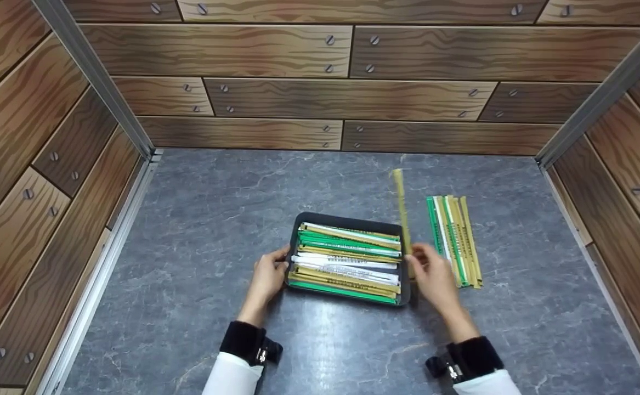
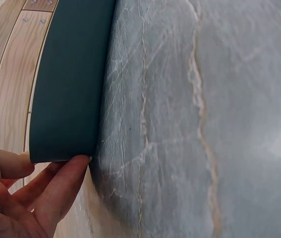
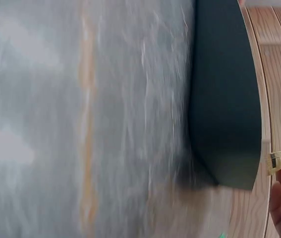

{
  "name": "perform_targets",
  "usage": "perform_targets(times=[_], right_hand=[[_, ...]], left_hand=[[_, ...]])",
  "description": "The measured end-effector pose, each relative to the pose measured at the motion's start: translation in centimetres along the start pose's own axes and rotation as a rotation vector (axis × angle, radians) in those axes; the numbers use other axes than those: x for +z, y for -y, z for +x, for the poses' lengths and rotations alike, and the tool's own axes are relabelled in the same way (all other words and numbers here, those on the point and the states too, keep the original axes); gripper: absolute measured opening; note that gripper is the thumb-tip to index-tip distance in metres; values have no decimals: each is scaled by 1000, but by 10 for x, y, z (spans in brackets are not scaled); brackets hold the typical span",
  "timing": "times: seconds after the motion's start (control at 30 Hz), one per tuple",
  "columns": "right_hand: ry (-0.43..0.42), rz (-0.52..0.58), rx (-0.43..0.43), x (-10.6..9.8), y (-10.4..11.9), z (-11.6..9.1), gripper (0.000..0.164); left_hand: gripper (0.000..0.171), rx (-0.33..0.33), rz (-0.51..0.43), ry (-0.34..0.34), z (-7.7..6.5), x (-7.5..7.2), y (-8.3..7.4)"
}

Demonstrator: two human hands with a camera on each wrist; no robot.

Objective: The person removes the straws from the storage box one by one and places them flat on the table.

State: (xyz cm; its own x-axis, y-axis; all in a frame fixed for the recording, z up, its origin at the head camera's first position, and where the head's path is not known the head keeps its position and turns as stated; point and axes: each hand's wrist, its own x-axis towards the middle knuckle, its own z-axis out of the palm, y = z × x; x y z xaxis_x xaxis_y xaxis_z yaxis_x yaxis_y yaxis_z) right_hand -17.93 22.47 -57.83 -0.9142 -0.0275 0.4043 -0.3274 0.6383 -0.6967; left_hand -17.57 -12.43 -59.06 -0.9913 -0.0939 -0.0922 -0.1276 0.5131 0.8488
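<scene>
A black rectangular tray (image 1: 352, 220) holds several long, thin stick packets (image 1: 347, 258) in gold, green and white, lying crosswise. My left hand (image 1: 267, 280) grips the tray's left end; in the left wrist view, the thumb and fingers (image 2: 63, 191) meet at the corner of the dark tray wall (image 2: 73, 79). Just beyond the tray's right end, my right hand (image 1: 435, 277) pinches one gold stick packet (image 1: 402, 206) near its lower end, and the packet points away from me. The right wrist view shows the packet's printed end (image 3: 280, 160) above the fingertips, apart from the tray wall (image 3: 224, 99).
To the right of my right hand lies a loose group of gold, green and white stick packets (image 1: 457, 236), side by side on the grey marbled surface (image 1: 204, 230). Wood-patterned walls (image 1: 276, 99) with metal corner strips (image 1: 103, 82) enclose the back and both sides.
</scene>
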Motion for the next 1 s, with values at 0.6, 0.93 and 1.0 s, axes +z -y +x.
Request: perform_targets(times=[0.6,0.93,1.0], right_hand=[[-16,-311,293,-51,-44,0,35],[64,-367,350,-49,-47,5,32],[67,-362,350,-49,-46,7,32]], left_hand=[[42,23,7,-12,0,0,0],[42,16,4,-5,-1,-1,0],[42,29,4,-6,-1,-1,1]])
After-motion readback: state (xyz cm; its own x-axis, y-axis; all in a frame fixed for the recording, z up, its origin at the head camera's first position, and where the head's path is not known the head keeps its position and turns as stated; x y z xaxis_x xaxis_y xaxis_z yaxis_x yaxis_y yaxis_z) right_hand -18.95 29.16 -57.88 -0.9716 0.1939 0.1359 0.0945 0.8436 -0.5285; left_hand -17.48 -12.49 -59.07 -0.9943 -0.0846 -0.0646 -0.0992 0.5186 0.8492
